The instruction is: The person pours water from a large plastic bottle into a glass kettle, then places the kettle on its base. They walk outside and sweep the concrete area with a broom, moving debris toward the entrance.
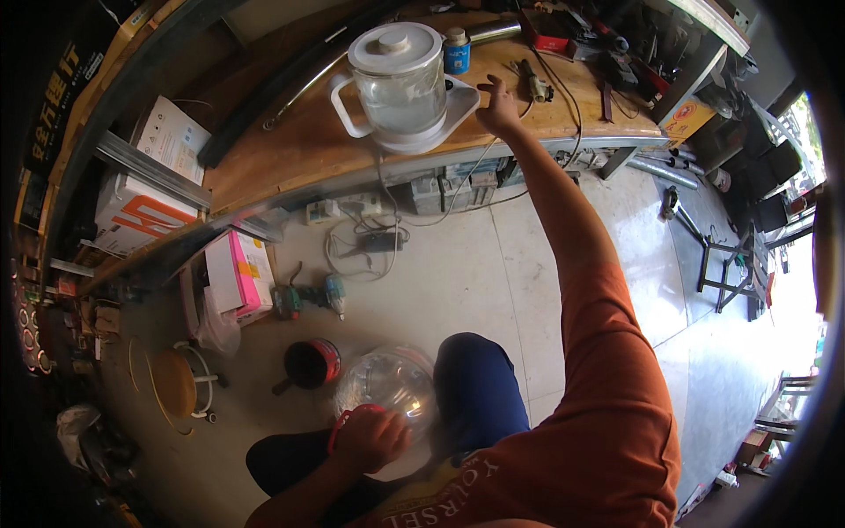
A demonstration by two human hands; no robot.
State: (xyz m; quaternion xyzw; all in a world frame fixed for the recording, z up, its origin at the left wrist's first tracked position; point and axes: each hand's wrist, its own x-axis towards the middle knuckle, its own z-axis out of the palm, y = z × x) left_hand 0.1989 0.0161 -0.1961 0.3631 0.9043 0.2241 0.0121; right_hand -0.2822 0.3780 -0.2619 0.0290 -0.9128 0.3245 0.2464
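My left hand (374, 438) is closed at a red handle on a large clear plastic jug (387, 383), which stands between my knees. My right arm stretches up to the workbench, where my right hand (500, 107) hangs beside the white base (458, 110) of a glass electric kettle (396, 88). Its fingers are apart, the fingertips close to the base's right end; whether they touch it I cannot tell. Clear liquid shows inside the kettle, its white lid is on, and the white handle points left.
On the wooden bench (264, 167) are a blue can (456, 53), cables and tools. Below on the floor lie a power strip (343, 208), a coiled cord, a cordless drill (295, 295), a pink and white box (239, 275), a red-black tin (312, 363) and a round stool (172, 384).
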